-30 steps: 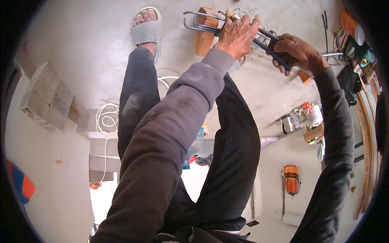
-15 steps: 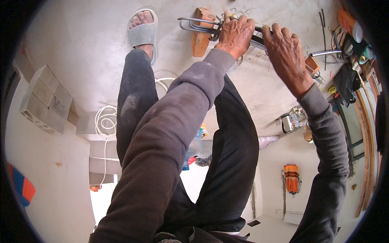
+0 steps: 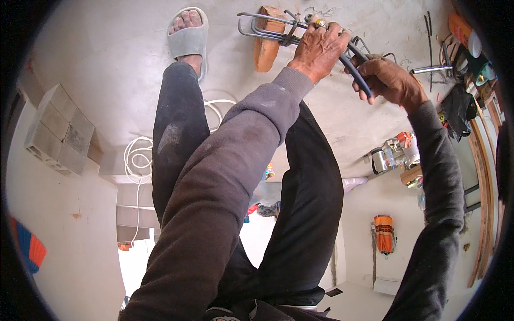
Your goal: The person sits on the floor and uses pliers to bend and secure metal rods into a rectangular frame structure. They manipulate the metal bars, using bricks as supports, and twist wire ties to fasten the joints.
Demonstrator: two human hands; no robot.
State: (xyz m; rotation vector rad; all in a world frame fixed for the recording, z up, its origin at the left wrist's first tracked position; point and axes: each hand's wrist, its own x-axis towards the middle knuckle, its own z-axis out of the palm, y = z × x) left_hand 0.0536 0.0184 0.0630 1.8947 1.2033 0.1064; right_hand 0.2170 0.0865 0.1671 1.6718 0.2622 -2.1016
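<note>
Bent steel bars [image 3: 270, 35], bound with a dark wire tie, rest across an orange brick [image 3: 266, 56] on the floor. My left hand [image 3: 318, 51] is closed over the bars just right of the tie, a ring on one finger. A pair of dark-handled pliers [image 3: 356, 76] sticks out from beside it, its handles spread apart; the jaws are hidden. My right hand [image 3: 388, 79] has its fingers bent around the handles. Further bent bar ends show behind the handles.
My sandalled foot [image 3: 188, 43] stands left of the brick. Straight rods [image 3: 428, 51], a shiny metal tube [image 3: 431, 69] and an orange container [image 3: 463, 29] lie at the right. White cable [image 3: 138, 160] coils near grey blocks [image 3: 61, 134] on the left. A kettle [image 3: 379, 160] stands nearer.
My right hand has moved down from the bars and turned, with the pliers' handles now swung apart. My left hand has shifted slightly right. The bars and brick moved slightly in view.
</note>
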